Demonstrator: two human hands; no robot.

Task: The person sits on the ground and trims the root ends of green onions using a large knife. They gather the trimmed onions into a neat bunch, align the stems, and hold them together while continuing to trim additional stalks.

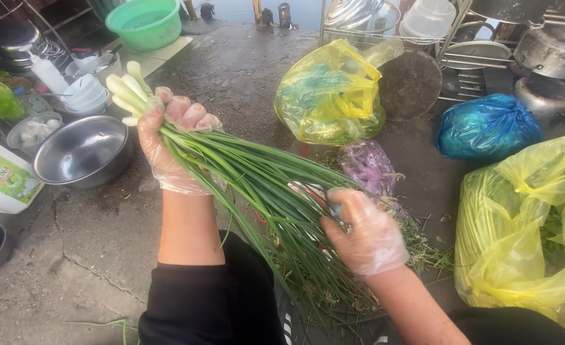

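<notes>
A bunch of green onions (257,179) stretches from upper left to lower right, white bulbs at the top, long green leaves trailing down. My left hand (171,144), in a thin clear plastic glove, grips the bunch just below the white ends. My right hand (362,233), also gloved, is closed around the green leaves lower down, near the middle of the bunch. Both arms wear black sleeves pushed up. Under the leaves lies a pile of green trimmings (416,249) on the concrete ground.
A steel bowl (84,153) and white jug (1,179) sit at left, a green basin (145,22) at top. Yellow bags (330,96) (525,236), a blue bag (487,124) and a purple bag (369,166) lie to the right. Pots and racks (550,48) stand behind.
</notes>
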